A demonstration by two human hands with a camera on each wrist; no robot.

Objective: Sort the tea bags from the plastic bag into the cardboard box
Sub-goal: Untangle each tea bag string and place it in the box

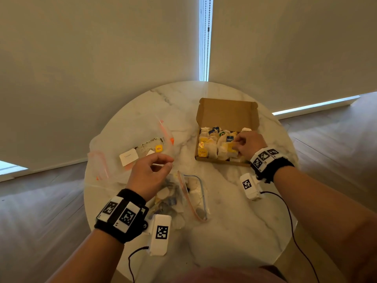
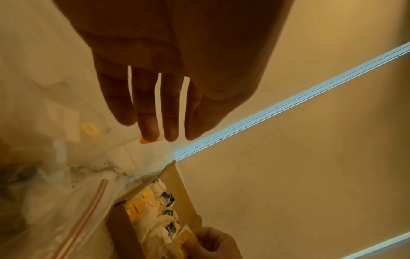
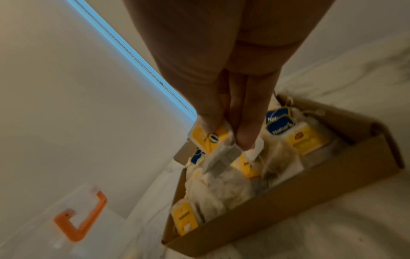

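Note:
An open cardboard box point(image 1: 226, 111) sits at the back right of the round marble table point(image 1: 234, 231). Several tea bags with yellow and blue tags stand in rows inside the box point(image 3: 310, 189). My right hand point(image 1: 237, 145) is down in the box and pinches a yellow-tagged tea bag point(image 3: 210, 138) between thumb and fingers. A clear zip plastic bag point(image 1: 183, 199) with more tea bags lies near the front centre. My left hand point(image 1: 163, 163) hovers above the bag's far end, fingers relaxed and holding nothing. The left wrist view shows its fingers point(image 2: 146, 113) nearly straight.
Two empty clear zip bags with orange sliders point(image 1: 163, 131) point(image 1: 98, 164) lie at the left of the table. A white card point(image 1: 128, 157) and a loose yellow tag point(image 1: 159, 148) lie between them, amid dark crumbs. Window blinds stand behind the table.

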